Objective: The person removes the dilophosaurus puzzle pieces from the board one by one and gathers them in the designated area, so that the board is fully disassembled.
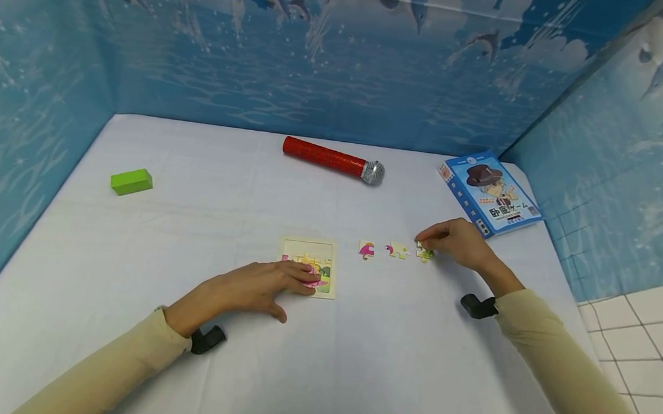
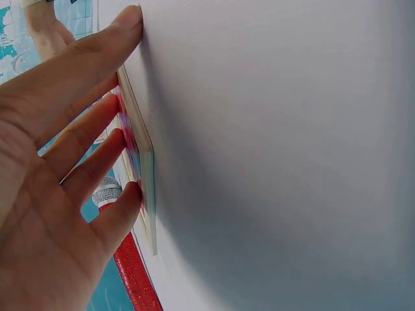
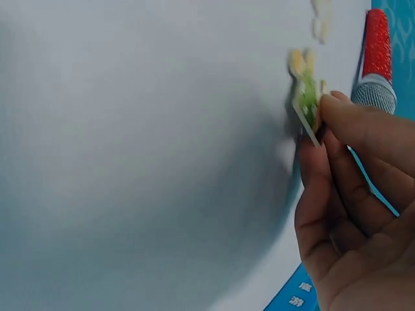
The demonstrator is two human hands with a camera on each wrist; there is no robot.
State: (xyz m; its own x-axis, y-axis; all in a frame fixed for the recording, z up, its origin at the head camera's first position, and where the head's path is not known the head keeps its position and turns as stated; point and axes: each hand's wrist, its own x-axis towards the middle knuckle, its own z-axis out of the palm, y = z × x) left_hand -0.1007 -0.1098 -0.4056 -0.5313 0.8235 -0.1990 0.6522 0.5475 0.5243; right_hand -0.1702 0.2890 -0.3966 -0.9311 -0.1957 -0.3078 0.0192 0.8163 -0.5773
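My left hand [image 1: 250, 287] lies flat with straight fingers on the small square cardboard puzzle tray [image 1: 308, 266], which sits near the middle of the white desk [image 1: 210, 183]; the fingertips press on its near, lower part, where pink and green pieces already sit in the frame. From the left wrist view the fingers [image 2: 97, 129] lean against the tray's edge and hold nothing. My right hand [image 1: 458, 240] pinches the green-and-yellow jigsaw piece [image 1: 424, 253] between thumb and forefinger, just to the right of the tray; in the right wrist view that piece [image 3: 306, 97] is tilted up on its edge, barely off the cloth or touching it. Two more loose pieces lie in a row between that hand and the tray: a pink-and-white jigsaw piece [image 1: 366, 250] and a cream piece with a pink spot [image 1: 398, 250]. I judge the puzzle partly filled, with at least these three pieces left to place; how many slots remain open I cannot tell, since my hand covers part of the tray.
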